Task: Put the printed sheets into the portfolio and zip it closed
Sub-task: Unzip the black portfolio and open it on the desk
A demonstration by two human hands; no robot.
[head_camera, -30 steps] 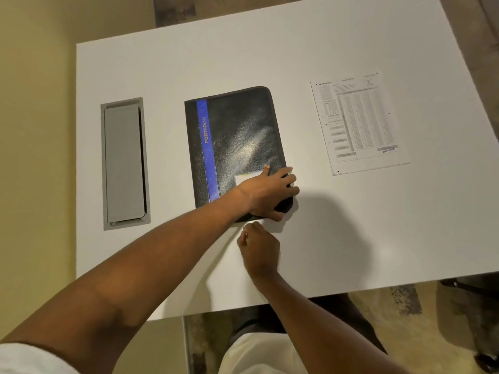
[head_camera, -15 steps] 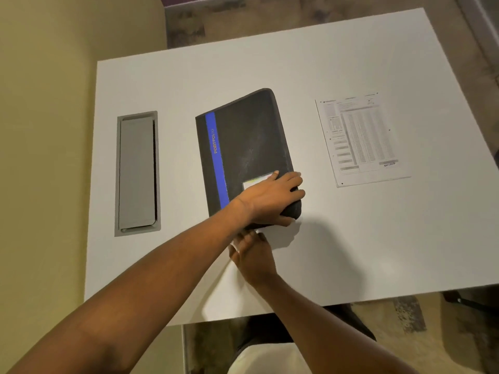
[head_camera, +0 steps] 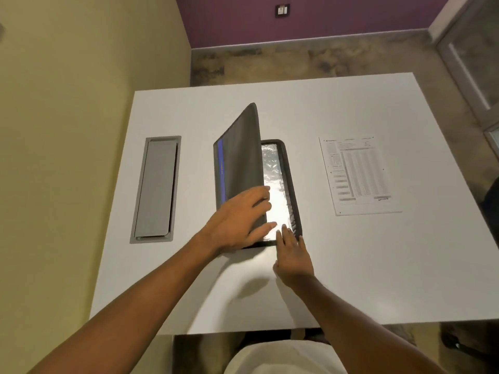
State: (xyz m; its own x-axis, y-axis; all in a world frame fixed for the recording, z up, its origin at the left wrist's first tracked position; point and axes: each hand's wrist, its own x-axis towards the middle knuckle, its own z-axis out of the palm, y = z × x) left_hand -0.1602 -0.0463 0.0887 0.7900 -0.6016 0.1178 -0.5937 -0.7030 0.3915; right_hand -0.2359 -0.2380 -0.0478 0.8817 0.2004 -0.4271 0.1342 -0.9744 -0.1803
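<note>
A yellow-green wall point(head_camera: 81, 76) stands left of the portfolio point(head_camera: 237, 163). A purple wall point(head_camera: 310, 22) stands beyond it. A mottled stone floor point(head_camera: 310, 63) lies beyond the portfolio, before the purple wall. The white worktop point(head_camera: 364, 265) carries the portfolio near its centre.

The portfolio is unzipped. Its black cover with a blue stripe is raised and tilted, exposing a glossy inner pocket. A grey recessed hatch point(head_camera: 156, 188) lies left of the portfolio, well apart. The printed sheets point(head_camera: 359, 175) lie flat to the right of the portfolio, apart from it.

The left hand point(head_camera: 237, 220) grasps the free edge of the cover, fingers curled over it. The right hand point(head_camera: 293, 255) rests straight, released fingers on the portfolio's near right corner. A small wall plate point(head_camera: 282, 10) sits on the purple wall.
</note>
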